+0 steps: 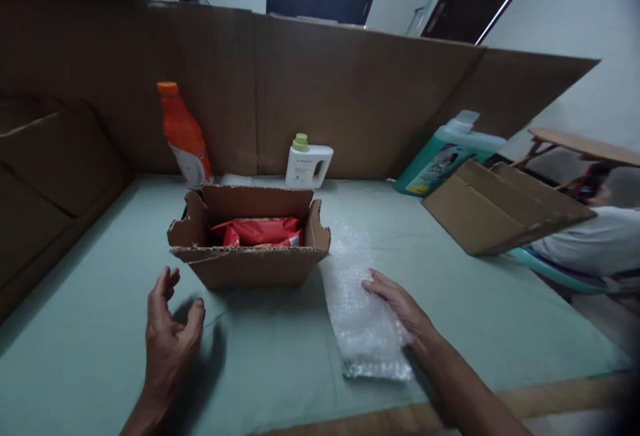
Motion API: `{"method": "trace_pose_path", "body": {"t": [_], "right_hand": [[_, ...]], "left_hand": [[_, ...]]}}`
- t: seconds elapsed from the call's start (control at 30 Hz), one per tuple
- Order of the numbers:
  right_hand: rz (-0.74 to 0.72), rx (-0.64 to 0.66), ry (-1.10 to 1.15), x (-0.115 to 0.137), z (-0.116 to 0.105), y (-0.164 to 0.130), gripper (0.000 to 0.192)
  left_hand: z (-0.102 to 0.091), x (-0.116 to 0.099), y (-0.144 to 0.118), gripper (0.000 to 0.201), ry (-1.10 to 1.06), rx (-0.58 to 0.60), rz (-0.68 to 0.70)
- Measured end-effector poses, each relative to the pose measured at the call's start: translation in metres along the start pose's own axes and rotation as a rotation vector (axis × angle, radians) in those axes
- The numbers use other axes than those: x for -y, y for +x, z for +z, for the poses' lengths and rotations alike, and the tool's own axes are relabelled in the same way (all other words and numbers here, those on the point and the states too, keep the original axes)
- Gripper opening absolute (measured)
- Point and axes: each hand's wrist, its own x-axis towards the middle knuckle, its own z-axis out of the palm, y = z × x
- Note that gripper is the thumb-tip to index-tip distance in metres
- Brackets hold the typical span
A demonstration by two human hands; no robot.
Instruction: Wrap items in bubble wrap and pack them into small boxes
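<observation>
My left hand (173, 333) hovers over the cloth near the front left corner of an open cardboard box (253, 268). Its fingers are apart and nothing is in them. Red shiny packets (260, 229) lie inside the box, partly hidden by its front wall. To the right of the box, my right hand (400, 306) grips the right side of a strip of clear bubble wrap (357, 309). Part of the wrap rests along the box's right end; part of this hand's grip is hidden from view.
Along the cardboard partition (360, 89) stand an orange bottle (186, 133), a white jug with a green cap (305, 163) and a teal jug (440, 156). A tilted cardboard box (480, 213) is at right, another (45, 176) at left. A person (590, 243) sits beyond the table's right edge.
</observation>
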Motion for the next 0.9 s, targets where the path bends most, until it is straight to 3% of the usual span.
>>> {"method": "trace_pose_path", "body": {"t": [0.07,0.17,0.23,0.3,0.37,0.47,0.57,0.67,0.9], "right_hand": [[0.062,0.067,0.042,-0.016,0.008,-0.021,0.043],[0.087,0.299,-0.023,-0.027,0.01,-0.042,0.053],[-0.031,0.294,-0.212,-0.025,0.002,-0.048,0.063],[-0.227,0.108,-0.442,-0.016,-0.008,-0.048,0.062],[-0.424,-0.019,-0.609,-0.002,-0.01,-0.047,0.049],[-0.619,0.127,-0.681,0.013,0.014,-0.042,0.045],[-0.739,0.26,-0.653,0.015,0.055,-0.025,0.06],[-0.76,0.229,-0.617,0.016,0.084,0.007,0.049],[-0.742,0.122,-0.57,0.046,0.104,0.08,0.039]], "left_hand": [[-0.007,-0.005,-0.018,0.072,0.001,0.009,0.051],[-0.013,-0.002,-0.033,0.068,0.001,0.101,0.057],[-0.015,0.003,-0.03,0.071,-0.015,0.118,0.025],[-0.019,0.007,-0.018,0.074,-0.039,0.125,0.02],[-0.02,0.008,-0.001,0.077,-0.059,0.145,0.031],[-0.017,0.007,0.024,0.083,-0.117,0.183,0.002],[-0.005,0.002,0.04,0.068,-0.19,0.305,-0.011],[0.011,-0.007,0.05,0.046,-0.142,0.368,0.019],[0.056,-0.032,0.104,0.051,-0.056,0.337,0.096]]}}
